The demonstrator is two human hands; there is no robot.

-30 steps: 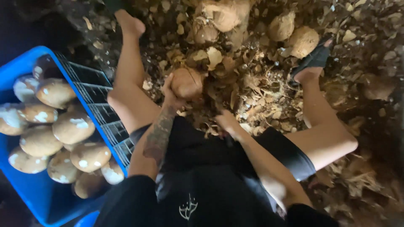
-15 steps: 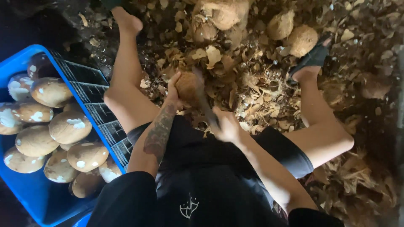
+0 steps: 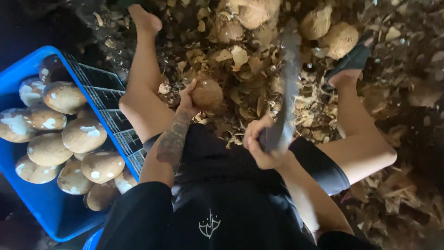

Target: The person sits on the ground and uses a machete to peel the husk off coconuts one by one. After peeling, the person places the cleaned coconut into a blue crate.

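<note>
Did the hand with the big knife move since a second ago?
Yes. The right hand has lifted off the lap, and the knife now points up over the husk pile. The left hand holds the coconut.

No pkgs, labels, signs or screens in view; only a small white emblem on black shorts point(image 3: 222, 203).

dim, warm light | corners dark | blade point(image 3: 286, 92) motion-blurred | slight softness
</note>
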